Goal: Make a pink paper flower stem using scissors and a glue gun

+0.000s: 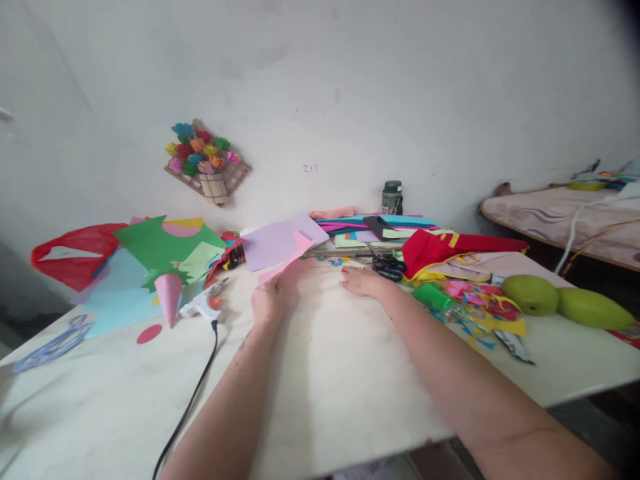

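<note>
My left hand (267, 303) is closed on a sheet of pink paper (290, 261), which slants up to the right over the table. Behind it lies a lilac sheet (275, 241). My right hand (361, 281) rests palm down with its fingers stretched toward the left, holding nothing that I can see. Just beyond its fingertips are small blue and yellow paper cut-outs (335, 261). Black-handled scissors (387, 265) lie behind and right of that hand. To the left of my left hand are a white glue gun (203, 305) and a pink paper cone (169, 297) with a green fringe.
Stacked coloured sheets (345, 225), a phone (379, 227) and a green bottle (392, 197) line the wall. Red cloth (435, 250), paper scraps (480, 307) and two green fruits (530, 295) are on the right. The glue gun's black cord (193, 397) crosses the left front.
</note>
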Demonstrator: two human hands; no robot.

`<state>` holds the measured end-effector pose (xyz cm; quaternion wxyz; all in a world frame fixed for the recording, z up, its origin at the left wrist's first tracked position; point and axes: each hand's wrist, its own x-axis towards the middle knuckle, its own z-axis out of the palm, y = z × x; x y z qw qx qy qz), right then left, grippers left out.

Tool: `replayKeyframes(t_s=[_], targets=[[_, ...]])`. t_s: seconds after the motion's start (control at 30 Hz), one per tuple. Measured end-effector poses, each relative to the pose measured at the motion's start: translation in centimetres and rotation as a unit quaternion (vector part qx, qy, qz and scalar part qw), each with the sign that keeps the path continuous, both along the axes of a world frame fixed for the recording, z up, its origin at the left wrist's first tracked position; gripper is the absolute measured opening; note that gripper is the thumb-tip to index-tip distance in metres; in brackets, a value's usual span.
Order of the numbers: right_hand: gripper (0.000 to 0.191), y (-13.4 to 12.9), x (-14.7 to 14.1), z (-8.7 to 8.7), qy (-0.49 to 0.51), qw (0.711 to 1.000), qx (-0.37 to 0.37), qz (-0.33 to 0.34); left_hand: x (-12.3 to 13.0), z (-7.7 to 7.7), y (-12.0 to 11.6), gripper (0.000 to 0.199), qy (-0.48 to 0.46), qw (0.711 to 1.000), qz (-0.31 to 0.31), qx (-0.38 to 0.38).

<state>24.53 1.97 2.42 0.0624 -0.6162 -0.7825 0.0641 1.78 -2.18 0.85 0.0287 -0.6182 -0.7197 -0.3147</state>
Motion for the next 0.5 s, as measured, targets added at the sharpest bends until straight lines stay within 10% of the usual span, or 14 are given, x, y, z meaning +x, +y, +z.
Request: replayKeyframes(t_s=[0.2, 0.5], targets=[[0.059, 1.3, -0.2, -1.8, -0.042, 0.999, -0.008, 0.001, 0.2, 0.4, -0.5, 0.033, 0.009, 1.0, 0.014, -0.013], [0.038, 1.4, -0.7, -1.7, -0.021, 0.983, 0.179, 0.02, 0.3, 0.4, -0.5, 0.034, 0.026, 0.999, 0.025, 0.003]])
